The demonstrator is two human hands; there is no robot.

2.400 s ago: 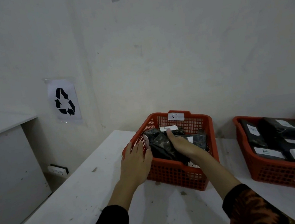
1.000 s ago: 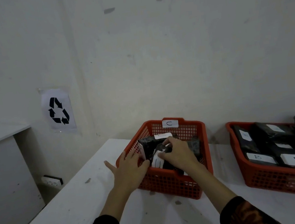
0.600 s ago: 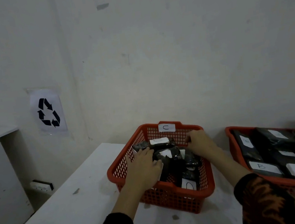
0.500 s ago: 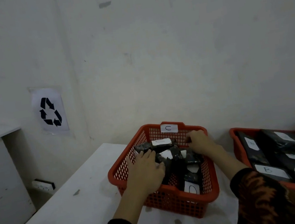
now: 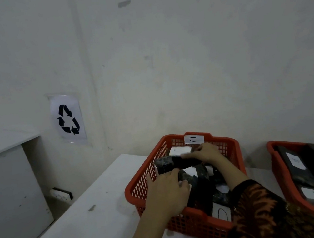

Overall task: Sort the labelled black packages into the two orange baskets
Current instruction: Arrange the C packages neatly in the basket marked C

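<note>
Dim, flat indoor light with a grey-green cast; no glare. Soft shadows gather at the wall [image 5: 184, 64] base, lower centre. Wide-angle bending at the edges; slight overall softness.

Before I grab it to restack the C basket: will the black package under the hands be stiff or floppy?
Probably floppy: the black package looks crinkled and sags across the pile. Its glossy wrap may be slippery, so the left hand and right hand together seem sensible. Weight can't be judged.
</note>
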